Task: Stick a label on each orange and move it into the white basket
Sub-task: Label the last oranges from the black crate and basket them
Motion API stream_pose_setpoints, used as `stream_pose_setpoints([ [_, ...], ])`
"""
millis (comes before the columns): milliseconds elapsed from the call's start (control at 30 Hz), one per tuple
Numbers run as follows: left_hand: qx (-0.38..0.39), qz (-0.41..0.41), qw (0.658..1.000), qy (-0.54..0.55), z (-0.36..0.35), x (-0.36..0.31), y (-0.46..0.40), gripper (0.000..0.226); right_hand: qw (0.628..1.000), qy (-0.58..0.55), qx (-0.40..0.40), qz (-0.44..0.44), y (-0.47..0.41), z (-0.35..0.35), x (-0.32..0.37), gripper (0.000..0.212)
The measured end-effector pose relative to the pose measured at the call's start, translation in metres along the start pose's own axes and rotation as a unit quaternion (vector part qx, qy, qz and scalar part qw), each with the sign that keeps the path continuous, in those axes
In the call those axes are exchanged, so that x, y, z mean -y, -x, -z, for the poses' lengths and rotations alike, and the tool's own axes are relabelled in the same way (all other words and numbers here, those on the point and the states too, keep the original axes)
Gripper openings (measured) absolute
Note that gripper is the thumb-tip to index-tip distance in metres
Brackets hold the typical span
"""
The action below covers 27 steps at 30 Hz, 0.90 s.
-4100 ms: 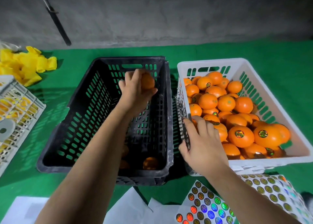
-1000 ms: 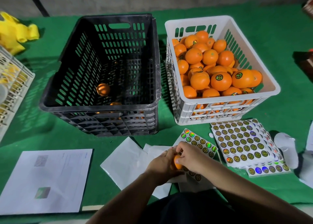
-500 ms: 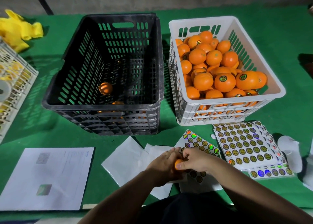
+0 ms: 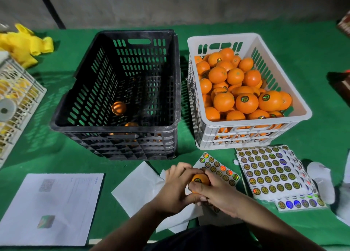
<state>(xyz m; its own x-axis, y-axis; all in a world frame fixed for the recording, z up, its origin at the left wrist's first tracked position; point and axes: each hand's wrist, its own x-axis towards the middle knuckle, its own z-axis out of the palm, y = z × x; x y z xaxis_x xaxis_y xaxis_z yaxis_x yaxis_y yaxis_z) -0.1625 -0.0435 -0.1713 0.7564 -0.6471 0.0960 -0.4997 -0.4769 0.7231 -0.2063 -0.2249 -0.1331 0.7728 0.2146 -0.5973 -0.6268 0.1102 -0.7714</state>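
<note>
Both hands hold one small orange (image 4: 201, 179) low over the table, in front of the crates. My left hand (image 4: 175, 188) cups it from the left. My right hand (image 4: 212, 193) grips it from the right, thumb against its near side. A round label shows on its top. The white basket (image 4: 248, 40) at the right is heaped with labelled oranges (image 4: 246, 102). The black crate (image 4: 117, 129) at the left holds a few oranges (image 4: 118, 108) at its bottom. A label sheet (image 4: 221, 170) lies just under my hands, and a stack of label sheets (image 4: 270, 173) lies to the right.
White backing papers (image 4: 136, 190) lie under my left hand. A printed sheet (image 4: 51, 209) lies at the near left. A white wire rack (image 4: 17, 99) and yellow bags (image 4: 22, 44) are at the far left. Green cloth (image 4: 47, 159) covers the table.
My left hand brought an orange out of the black crate to the table's near edge. Both hands now hold it, and a label shows on its top.
</note>
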Motion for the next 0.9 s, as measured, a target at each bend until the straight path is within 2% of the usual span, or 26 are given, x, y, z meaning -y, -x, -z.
stream_pose_setpoints([
  [167, -0.022, -0.014, 0.999, 0.027, 0.014, -0.018, -0.006, 0.059, 0.999, 0.022, -0.026, 0.035, 0.012, -0.004, 0.018, 0.054],
  [367, -0.068, 0.000, 0.998, 0.014, 0.032, -0.039, -0.017, 0.056, 0.987, 0.112, -0.035, 0.111, 0.023, -0.010, 0.058, 0.032],
  [500, -0.153, 0.018, 0.988, -0.001, 0.062, -0.058, -0.038, 0.053, 0.969, 0.154, -0.045, 0.188, 0.030, -0.011, 0.096, 0.039],
  [633, -0.194, -0.046, 0.972, -0.126, 0.099, -0.063, -0.063, 0.061, 0.949, 0.191, -0.036, 0.248, 0.031, -0.004, 0.130, 0.051],
  [700, -0.201, -0.029, 0.961, -0.187, 0.120, -0.057, -0.077, 0.062, 0.944, 0.213, -0.072, 0.242, 0.024, 0.008, 0.148, 0.053],
  [767, -0.192, 0.029, 0.958, -0.212, 0.136, -0.049, -0.088, 0.055, 0.938, 0.212, -0.148, 0.231, 0.012, 0.026, 0.170, 0.051],
  [833, -0.169, 0.076, 0.958, -0.219, 0.139, -0.046, -0.097, 0.050, 0.915, 0.224, -0.247, 0.230, -0.006, 0.053, 0.194, 0.048],
  [900, -0.149, 0.098, 0.950, -0.258, 0.133, -0.047, -0.103, 0.048, 0.884, 0.253, -0.320, 0.227, -0.023, 0.081, 0.218, 0.054],
])
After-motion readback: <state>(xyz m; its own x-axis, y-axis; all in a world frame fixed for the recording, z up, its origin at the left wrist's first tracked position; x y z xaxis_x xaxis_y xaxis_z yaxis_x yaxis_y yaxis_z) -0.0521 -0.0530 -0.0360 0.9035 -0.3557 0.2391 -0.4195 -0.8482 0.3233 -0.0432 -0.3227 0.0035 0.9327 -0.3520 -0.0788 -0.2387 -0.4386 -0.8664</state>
